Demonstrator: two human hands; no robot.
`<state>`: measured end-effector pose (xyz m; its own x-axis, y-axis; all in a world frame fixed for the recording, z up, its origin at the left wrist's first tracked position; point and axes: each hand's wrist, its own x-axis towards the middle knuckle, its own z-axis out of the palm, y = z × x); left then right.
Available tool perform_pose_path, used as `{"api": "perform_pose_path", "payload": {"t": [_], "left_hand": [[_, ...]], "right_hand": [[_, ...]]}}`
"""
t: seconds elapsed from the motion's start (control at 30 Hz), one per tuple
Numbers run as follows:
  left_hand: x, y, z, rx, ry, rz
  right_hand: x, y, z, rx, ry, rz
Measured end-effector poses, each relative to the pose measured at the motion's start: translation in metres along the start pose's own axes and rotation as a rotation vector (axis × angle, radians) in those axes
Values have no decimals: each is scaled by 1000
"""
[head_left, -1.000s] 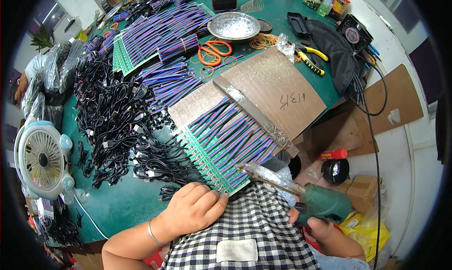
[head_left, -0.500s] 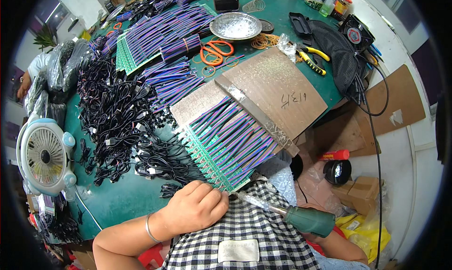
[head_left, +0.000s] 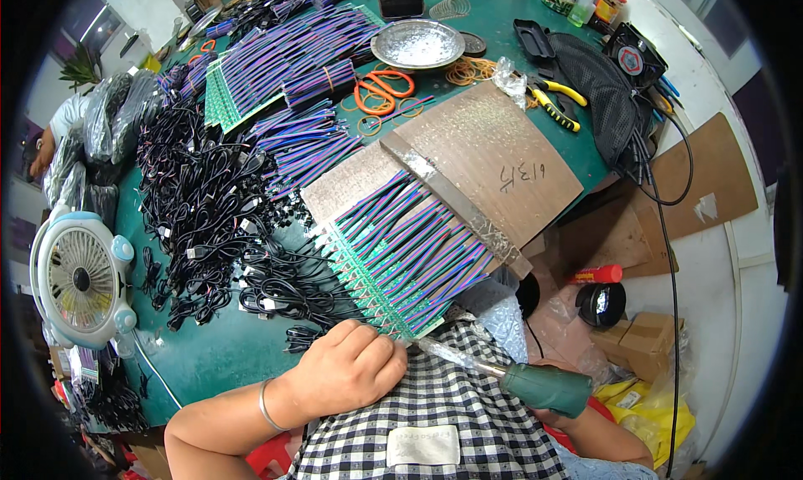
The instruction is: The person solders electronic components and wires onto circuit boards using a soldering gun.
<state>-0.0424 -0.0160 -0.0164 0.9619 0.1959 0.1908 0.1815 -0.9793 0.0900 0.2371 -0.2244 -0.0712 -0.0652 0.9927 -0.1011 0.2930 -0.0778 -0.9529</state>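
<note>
My left hand (head_left: 355, 365) is closed at the near corner of a green circuit board panel (head_left: 368, 288); its fingertips, and whatever they pinch, are hidden. Rows of purple, blue and black wires (head_left: 427, 246) run from the panel across a wooden board (head_left: 493, 158), under a metal bar (head_left: 456, 204). Mostly hidden behind a dark green handle, my right hand (head_left: 559, 421) grips a soldering iron (head_left: 548, 388). The iron's silvery tip points left, at the panel's near corner beside my left fingers. Thin black cables (head_left: 322, 300) reach the panel's left edge.
A heap of black cables (head_left: 196, 204) covers the table's left, beside a small fan (head_left: 81, 278). Farther back lie more wired panels (head_left: 293, 58), orange scissors (head_left: 385, 93), a metal dish (head_left: 418, 45) and yellow-handled pliers (head_left: 554, 108). Another person's arm (head_left: 63, 125) shows far left.
The soldering iron has shifted very slightly left and up with my right hand. My left hand stays in place at the panel corner.
</note>
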Motion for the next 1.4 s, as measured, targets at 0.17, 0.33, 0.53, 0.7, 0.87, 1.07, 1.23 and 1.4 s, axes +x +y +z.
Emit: {"api": "perform_pose_path", "payload": {"t": [0.17,0.33,0.53,0.7,0.87,1.07,1.23,1.4], "left_hand": [[1,0,0,16,-15,0],[1,-1,0,19,7,4],[2,-1,4,10,78,11],[0,-2,5,13,92,21],[-3,2,-1,36,56,-82],[1,-1,9,105,25,-357],[-2,-14,0,28,105,-250],[10,-25,-15,97,162,-8]], "right_hand": [[6,-15,0,114,139,151],[6,-14,0,165,177,84],[2,17,3,56,171,73],[3,15,12,339,218,143],[18,-1,7,272,205,87],[24,-3,9,501,224,122],[28,-9,6,481,186,129],[34,-11,6,488,379,36]]}}
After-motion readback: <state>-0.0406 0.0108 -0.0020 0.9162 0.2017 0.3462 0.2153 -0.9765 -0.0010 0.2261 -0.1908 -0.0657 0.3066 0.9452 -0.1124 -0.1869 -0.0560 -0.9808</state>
